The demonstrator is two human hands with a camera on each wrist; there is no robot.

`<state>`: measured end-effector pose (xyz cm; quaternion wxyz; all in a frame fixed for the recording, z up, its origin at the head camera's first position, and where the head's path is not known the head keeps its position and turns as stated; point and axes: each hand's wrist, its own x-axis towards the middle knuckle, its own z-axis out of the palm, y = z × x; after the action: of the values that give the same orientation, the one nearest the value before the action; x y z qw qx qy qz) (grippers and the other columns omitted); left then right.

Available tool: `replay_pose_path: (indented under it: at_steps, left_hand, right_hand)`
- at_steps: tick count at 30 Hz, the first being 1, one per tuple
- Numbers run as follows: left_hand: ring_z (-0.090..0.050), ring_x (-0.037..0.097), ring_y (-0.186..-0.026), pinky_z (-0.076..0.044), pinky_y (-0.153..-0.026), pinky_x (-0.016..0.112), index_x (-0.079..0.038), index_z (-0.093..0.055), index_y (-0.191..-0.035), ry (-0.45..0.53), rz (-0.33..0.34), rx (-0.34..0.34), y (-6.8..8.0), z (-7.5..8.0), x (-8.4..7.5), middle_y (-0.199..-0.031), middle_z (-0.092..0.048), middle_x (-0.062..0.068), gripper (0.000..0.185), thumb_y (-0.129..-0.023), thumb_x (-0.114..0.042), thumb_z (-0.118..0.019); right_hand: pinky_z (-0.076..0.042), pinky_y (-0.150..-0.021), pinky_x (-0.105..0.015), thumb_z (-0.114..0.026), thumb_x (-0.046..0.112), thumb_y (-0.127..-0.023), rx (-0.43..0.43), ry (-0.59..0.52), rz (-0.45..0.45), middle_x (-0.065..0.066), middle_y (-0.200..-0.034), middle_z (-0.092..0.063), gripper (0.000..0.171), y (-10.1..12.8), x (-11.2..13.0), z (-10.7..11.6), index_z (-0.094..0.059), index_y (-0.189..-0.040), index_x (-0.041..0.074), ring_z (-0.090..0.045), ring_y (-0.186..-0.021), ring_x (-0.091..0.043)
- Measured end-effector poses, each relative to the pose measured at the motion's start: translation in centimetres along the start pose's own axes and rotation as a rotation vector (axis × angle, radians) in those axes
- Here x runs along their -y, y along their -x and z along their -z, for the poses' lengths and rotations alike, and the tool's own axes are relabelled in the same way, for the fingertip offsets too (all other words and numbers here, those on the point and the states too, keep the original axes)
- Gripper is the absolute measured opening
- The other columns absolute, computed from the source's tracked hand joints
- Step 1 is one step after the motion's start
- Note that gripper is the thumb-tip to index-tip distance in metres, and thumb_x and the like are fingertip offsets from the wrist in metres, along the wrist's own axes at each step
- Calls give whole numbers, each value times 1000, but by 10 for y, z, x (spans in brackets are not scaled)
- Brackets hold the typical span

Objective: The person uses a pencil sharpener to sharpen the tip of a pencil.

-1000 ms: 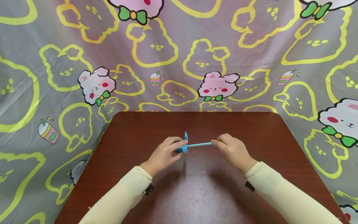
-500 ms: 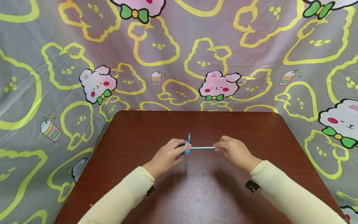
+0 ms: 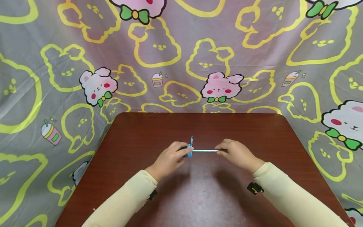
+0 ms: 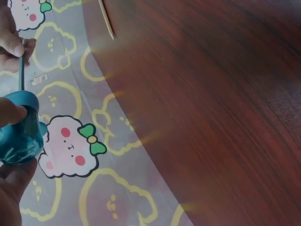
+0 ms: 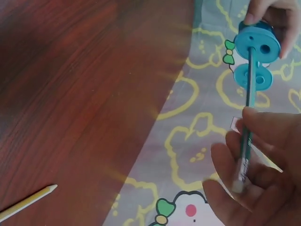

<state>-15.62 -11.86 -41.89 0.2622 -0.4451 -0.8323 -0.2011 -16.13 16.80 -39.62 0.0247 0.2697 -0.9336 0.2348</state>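
Note:
My left hand (image 3: pixel 168 156) grips a blue pencil sharpener (image 3: pixel 189 151) with a see-through body, seen closer in the left wrist view. Its flip cap (image 5: pixel 253 76) hangs open, and its top face has two holes of different size. A green pencil (image 3: pixel 204 150) sits with one end in the smaller-looking hole. At the pencil's other end, my right hand (image 3: pixel 236 153) pinches the shaft between thumb and fingers, the remaining fingers loosely bent in the right wrist view. The pencil point inside the sharpener is hidden.
A yellow pencil (image 5: pixel 29 203) with a pointed tip lies on the dark red-brown table (image 3: pixel 153 126). Behind and beside the table hangs a grey cloth (image 3: pixel 181 72) printed with cartoon bears and rabbits. Black wrist devices show under both sleeves.
The pencil and sharpener have gone from slightly slanted to nearly level, shifting a little toward me. The right hand's fingers have changed their hold, and the pencil's dark rear end now shows beside them.

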Motion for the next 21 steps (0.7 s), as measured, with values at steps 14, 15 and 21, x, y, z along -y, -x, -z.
replay_pose_path:
  at_steps: [14, 15, 21]
  left_hand:
    - [-58, 24, -104, -52, -75, 27, -9, -69, -119, 96, 167, 10, -6, 10, 5, -113, -63, 8, 47, -74, 0, -80]
    - [-58, 23, -104, -52, -74, 26, -9, -69, -119, 104, 175, 11, -6, 11, 4, -112, -63, 8, 47, -74, 0, -80]
    - [-57, 22, -104, -51, -73, 23, -10, -69, -120, 136, 193, 43, -8, 11, 3, -113, -63, 7, 46, -76, -1, -79]
  right_hand:
    - [-51, -84, -45, -74, 14, -84, -514, 252, 445, -12, -106, -66, 29, 3, -8, -19, -70, -112, 5, -62, -98, -30]
    - [-51, -83, -45, -68, 16, -90, -534, 253, 465, -12, -105, -66, 24, 2, -9, -20, -70, -111, 4, -62, -96, -30]
    - [-53, -68, -40, -41, 20, -105, -660, 255, 529, -9, -92, -64, 36, -3, -11, -26, -72, -99, 3, -62, -82, -26]
